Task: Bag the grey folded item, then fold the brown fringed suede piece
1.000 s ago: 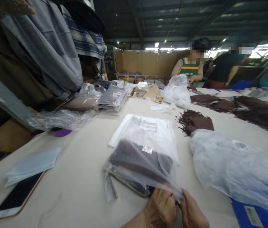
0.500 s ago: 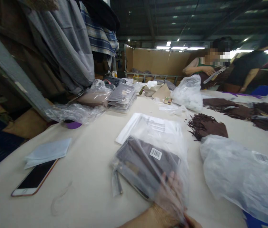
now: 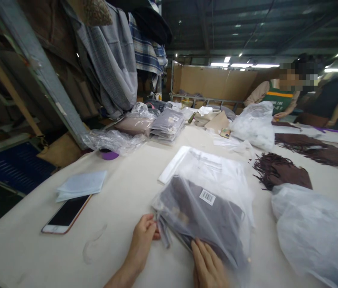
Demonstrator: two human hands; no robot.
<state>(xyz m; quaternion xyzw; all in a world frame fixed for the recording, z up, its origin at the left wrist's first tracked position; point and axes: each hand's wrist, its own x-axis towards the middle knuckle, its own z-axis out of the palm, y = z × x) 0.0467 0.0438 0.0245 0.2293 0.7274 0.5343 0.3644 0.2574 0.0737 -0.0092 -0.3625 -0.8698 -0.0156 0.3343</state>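
Note:
A translucent plastic bag (image 3: 235, 240) with a folded dark grey-brown cloth (image 3: 183, 196) inside lies in front of me. A white barcode label (image 3: 207, 197) shows on it. My right hand (image 3: 209, 264) presses on the bag's near edge, fingers outstretched. At the bag's left corner my left hand (image 3: 145, 236) is closed, fingers curled against a narrow grey strip (image 3: 164, 232). Whether it grips the strip or the bag's edge is hidden. Beneath the bag's far side are white plastic bags (image 3: 177, 158) with printed text.
On the left lie a phone (image 3: 67, 214) and pale blue sheets (image 3: 81, 185). Packed bags (image 3: 169, 122) are stacked at the back. To the right are fringed brown cloth (image 3: 291, 172) and a heap of plastic bags (image 3: 313, 224). A co-worker (image 3: 277, 96) stands across the table.
My left hand has come away from beneath the plastic to the bag's left corner. My right hand has moved from the bag's near end to lie on it. The view has swung left.

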